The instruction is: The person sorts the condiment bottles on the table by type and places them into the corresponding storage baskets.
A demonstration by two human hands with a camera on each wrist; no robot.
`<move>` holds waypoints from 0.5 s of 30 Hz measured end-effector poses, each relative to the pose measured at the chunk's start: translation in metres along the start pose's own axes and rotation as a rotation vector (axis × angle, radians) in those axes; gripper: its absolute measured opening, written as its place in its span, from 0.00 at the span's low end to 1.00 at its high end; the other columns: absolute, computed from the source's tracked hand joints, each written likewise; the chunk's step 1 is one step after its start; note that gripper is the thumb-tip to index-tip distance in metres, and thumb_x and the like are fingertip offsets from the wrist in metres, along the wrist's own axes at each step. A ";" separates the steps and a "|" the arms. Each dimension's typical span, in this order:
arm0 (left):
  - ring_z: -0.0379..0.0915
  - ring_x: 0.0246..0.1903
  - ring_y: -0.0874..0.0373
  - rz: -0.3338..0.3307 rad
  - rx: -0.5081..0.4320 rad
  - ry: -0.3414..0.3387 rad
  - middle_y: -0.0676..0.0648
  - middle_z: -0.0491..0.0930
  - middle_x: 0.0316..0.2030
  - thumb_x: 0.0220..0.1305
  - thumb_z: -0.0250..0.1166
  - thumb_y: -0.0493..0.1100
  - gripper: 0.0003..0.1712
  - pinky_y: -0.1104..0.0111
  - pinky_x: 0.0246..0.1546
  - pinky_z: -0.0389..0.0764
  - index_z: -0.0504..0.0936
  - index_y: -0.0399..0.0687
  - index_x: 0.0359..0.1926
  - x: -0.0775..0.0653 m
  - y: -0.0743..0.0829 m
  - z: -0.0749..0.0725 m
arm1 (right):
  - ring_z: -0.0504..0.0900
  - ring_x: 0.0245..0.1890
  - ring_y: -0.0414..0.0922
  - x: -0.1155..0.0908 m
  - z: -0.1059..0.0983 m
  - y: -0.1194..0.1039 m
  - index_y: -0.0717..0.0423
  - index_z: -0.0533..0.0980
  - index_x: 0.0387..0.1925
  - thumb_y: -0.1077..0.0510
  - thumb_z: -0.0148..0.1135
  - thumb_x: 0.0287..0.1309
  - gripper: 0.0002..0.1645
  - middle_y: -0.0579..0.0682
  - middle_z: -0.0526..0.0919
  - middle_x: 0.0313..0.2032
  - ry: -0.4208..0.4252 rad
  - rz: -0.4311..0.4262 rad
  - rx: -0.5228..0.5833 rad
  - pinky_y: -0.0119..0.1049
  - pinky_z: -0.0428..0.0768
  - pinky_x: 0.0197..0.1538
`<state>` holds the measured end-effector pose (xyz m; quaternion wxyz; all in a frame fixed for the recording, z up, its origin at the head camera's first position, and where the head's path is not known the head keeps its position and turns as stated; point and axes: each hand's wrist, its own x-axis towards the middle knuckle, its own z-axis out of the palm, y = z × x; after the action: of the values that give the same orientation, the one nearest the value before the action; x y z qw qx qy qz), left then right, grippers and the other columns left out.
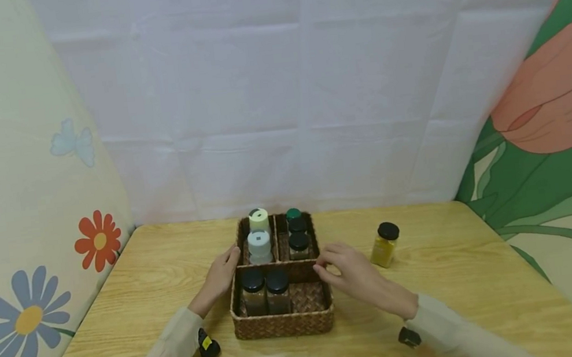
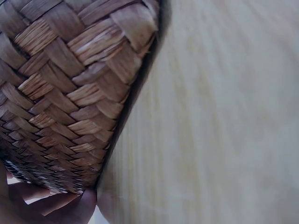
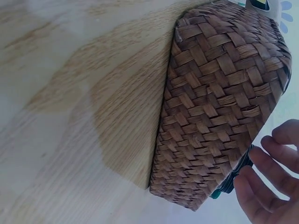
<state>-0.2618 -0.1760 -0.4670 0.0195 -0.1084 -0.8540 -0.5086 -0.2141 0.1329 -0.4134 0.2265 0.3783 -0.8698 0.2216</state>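
A brown woven basket [image 1: 283, 325] with three compartments stands on the table. In its front compartment are two black-lidded jars [image 1: 277, 293], side by side at the left. The back left compartment holds a white-capped bottle [image 1: 258, 244] and a pale yellow-capped bottle [image 1: 259, 220]. Dark-lidded jars [image 1: 298, 242] and a green lid [image 1: 293, 215] show at back right. My left hand [image 1: 221, 275] touches the basket's left wall, its fingers low against the weave in the left wrist view. Beside the right rim hovers my right hand [image 1: 350, 270], fingers loosely bent and holding nothing; rim contact is unclear.
A yellow-filled jar [image 1: 384, 245] with a black lid stands on the wooden table [image 1: 168, 255], right of the basket. A white cloth [image 1: 276, 86] hangs behind the table. Flower-printed cloths [image 1: 16, 201] flank it on both sides.
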 end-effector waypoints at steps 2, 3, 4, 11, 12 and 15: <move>0.53 0.70 0.36 -0.001 0.007 0.003 0.30 0.58 0.70 0.82 0.40 0.51 0.34 0.47 0.69 0.56 0.58 0.25 0.71 0.001 0.000 0.000 | 0.80 0.32 0.44 -0.002 -0.001 0.002 0.52 0.83 0.30 0.61 0.70 0.59 0.03 0.41 0.80 0.30 0.004 0.000 -0.002 0.37 0.81 0.35; 0.53 0.70 0.36 -0.002 0.010 0.005 0.30 0.59 0.70 0.82 0.40 0.51 0.34 0.47 0.69 0.56 0.58 0.25 0.71 0.001 0.000 0.000 | 0.80 0.32 0.43 -0.003 -0.002 0.004 0.52 0.83 0.30 0.62 0.70 0.59 0.03 0.41 0.81 0.30 0.006 -0.001 -0.005 0.37 0.81 0.35; 0.53 0.70 0.35 0.002 0.014 0.006 0.29 0.59 0.70 0.82 0.40 0.51 0.34 0.47 0.69 0.57 0.58 0.24 0.71 0.001 0.000 0.000 | 0.80 0.32 0.42 -0.004 -0.003 0.005 0.52 0.83 0.30 0.62 0.70 0.59 0.03 0.41 0.81 0.30 0.008 0.001 -0.010 0.37 0.81 0.35; 0.52 0.70 0.36 -0.004 -0.003 -0.004 0.30 0.58 0.70 0.81 0.40 0.51 0.34 0.47 0.70 0.55 0.57 0.25 0.72 0.000 0.000 0.000 | 0.79 0.31 0.41 -0.007 -0.010 0.016 0.53 0.83 0.30 0.63 0.72 0.56 0.04 0.42 0.81 0.29 -0.008 0.013 -0.049 0.36 0.81 0.35; 0.52 0.71 0.36 -0.004 -0.003 -0.005 0.30 0.58 0.70 0.81 0.40 0.51 0.34 0.47 0.70 0.55 0.57 0.25 0.72 -0.001 0.000 0.000 | 0.79 0.30 0.41 -0.008 -0.011 0.018 0.54 0.83 0.29 0.64 0.72 0.56 0.04 0.42 0.81 0.29 -0.011 0.013 -0.052 0.36 0.81 0.34; 0.52 0.71 0.36 -0.001 -0.001 -0.008 0.30 0.57 0.71 0.82 0.40 0.52 0.35 0.47 0.70 0.55 0.56 0.25 0.72 -0.001 0.000 0.000 | 0.79 0.30 0.41 -0.009 -0.015 0.022 0.55 0.83 0.29 0.64 0.72 0.55 0.04 0.42 0.81 0.28 -0.010 0.011 -0.067 0.35 0.80 0.33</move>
<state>-0.2607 -0.1761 -0.4671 0.0156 -0.1102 -0.8539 -0.5084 -0.2221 0.1603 -0.4114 0.2333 0.3670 -0.8798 0.1917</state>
